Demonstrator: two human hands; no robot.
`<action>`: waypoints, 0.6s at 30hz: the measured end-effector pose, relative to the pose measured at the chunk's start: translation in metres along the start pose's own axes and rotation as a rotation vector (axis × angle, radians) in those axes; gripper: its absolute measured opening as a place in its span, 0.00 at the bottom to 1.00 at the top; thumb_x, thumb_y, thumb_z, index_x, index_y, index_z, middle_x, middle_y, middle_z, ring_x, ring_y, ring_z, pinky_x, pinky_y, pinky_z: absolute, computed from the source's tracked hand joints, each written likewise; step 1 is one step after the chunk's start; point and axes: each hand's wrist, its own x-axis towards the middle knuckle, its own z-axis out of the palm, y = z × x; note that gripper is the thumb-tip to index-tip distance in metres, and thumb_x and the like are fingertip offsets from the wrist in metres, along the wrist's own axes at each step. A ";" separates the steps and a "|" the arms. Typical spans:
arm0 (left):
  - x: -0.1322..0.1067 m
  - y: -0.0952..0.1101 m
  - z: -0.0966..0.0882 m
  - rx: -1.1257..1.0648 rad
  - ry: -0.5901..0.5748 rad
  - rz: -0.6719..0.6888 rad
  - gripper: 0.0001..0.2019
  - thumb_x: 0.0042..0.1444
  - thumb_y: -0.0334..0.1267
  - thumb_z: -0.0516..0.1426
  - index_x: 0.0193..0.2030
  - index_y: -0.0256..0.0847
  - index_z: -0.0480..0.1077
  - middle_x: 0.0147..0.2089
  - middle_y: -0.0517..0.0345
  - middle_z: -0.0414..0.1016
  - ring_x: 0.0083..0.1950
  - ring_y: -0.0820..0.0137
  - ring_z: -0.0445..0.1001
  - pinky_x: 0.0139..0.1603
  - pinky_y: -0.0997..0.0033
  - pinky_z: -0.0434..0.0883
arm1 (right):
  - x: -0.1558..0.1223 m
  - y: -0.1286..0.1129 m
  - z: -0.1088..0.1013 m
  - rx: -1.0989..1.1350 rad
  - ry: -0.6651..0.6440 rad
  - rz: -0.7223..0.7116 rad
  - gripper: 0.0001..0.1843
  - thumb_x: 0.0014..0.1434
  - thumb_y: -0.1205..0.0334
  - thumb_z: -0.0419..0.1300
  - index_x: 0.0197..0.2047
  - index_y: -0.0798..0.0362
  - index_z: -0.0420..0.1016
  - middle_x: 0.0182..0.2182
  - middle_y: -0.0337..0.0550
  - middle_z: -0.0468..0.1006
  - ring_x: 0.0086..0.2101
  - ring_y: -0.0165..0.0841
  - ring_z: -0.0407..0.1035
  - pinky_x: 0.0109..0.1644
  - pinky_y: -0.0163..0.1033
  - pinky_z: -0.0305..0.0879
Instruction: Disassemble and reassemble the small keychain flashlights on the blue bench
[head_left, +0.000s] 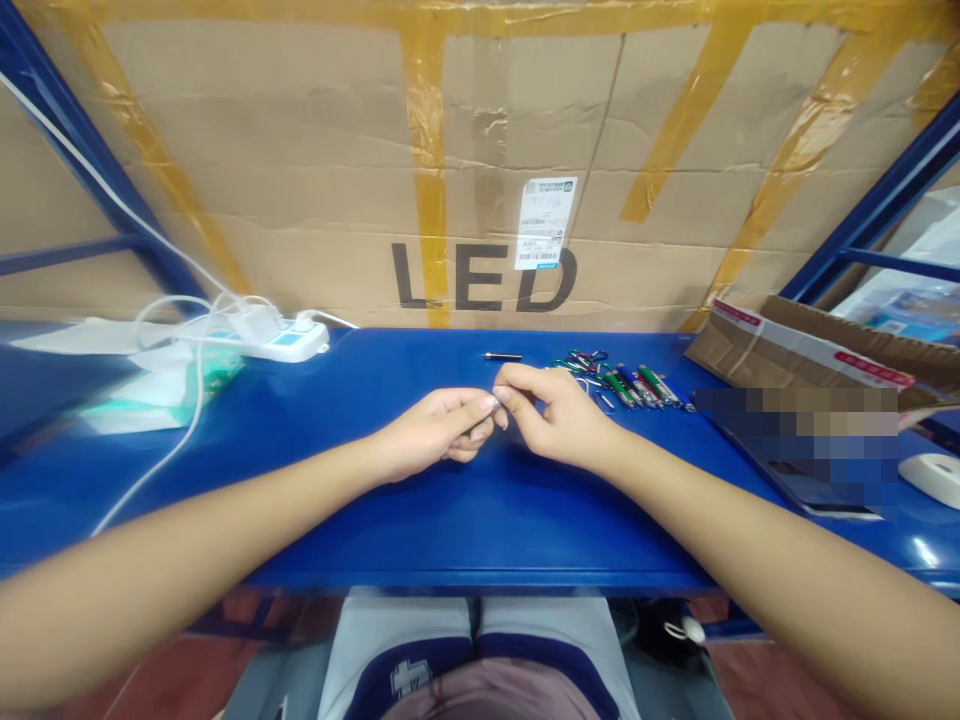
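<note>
My left hand [435, 432] is closed around a slim dark tube with a shiny metal end [495, 402], most of it hidden by the fingers. At that metal end, my right hand [551, 408] is closed in a pinch, with thumb and forefinger touching it. Both hands meet above the middle of the blue table. Just beyond them lies a black pen-shaped tube [503, 357] with a silver tip. To the right of my right hand are several green, blue and red metallic pen-shaped tubes [637, 387], beside a small heap of coloured clips like carabiners [581, 362].
A white power strip [289, 340] with cables and a green-white packet [165, 390] sit at the left. On the right are an open cardboard box [810, 345], a dark flat device [795, 480] and a white mouse [934, 478]. A large carton [315, 200] stands behind the table [480, 530].
</note>
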 end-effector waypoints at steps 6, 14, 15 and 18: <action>-0.001 0.002 0.004 -0.093 0.011 0.020 0.14 0.63 0.45 0.59 0.36 0.33 0.69 0.23 0.67 0.55 0.21 0.83 0.47 0.21 0.81 0.48 | 0.000 -0.003 0.006 0.045 0.096 -0.012 0.15 0.68 0.63 0.51 0.28 0.51 0.65 0.23 0.35 0.69 0.25 0.27 0.62 0.32 0.33 0.58; -0.010 0.015 0.002 -0.452 -0.232 -0.239 0.12 0.67 0.37 0.52 0.34 0.33 0.67 0.22 0.68 0.48 0.21 0.81 0.41 0.19 0.83 0.47 | -0.004 -0.006 0.008 0.131 0.129 -0.120 0.12 0.69 0.65 0.51 0.31 0.51 0.64 0.26 0.36 0.68 0.27 0.26 0.62 0.32 0.32 0.60; -0.010 0.014 0.001 -0.460 -0.241 -0.252 0.11 0.67 0.37 0.53 0.34 0.33 0.67 0.22 0.68 0.48 0.20 0.81 0.40 0.19 0.82 0.46 | -0.005 -0.006 0.008 0.114 0.125 -0.127 0.12 0.69 0.65 0.50 0.31 0.51 0.64 0.26 0.36 0.68 0.26 0.26 0.61 0.31 0.32 0.59; -0.007 0.011 0.000 -0.380 -0.218 -0.211 0.11 0.67 0.38 0.54 0.35 0.33 0.68 0.22 0.69 0.48 0.21 0.82 0.41 0.20 0.82 0.46 | -0.004 -0.003 0.006 0.070 0.080 -0.120 0.12 0.68 0.65 0.50 0.31 0.51 0.64 0.24 0.35 0.68 0.25 0.26 0.61 0.31 0.32 0.58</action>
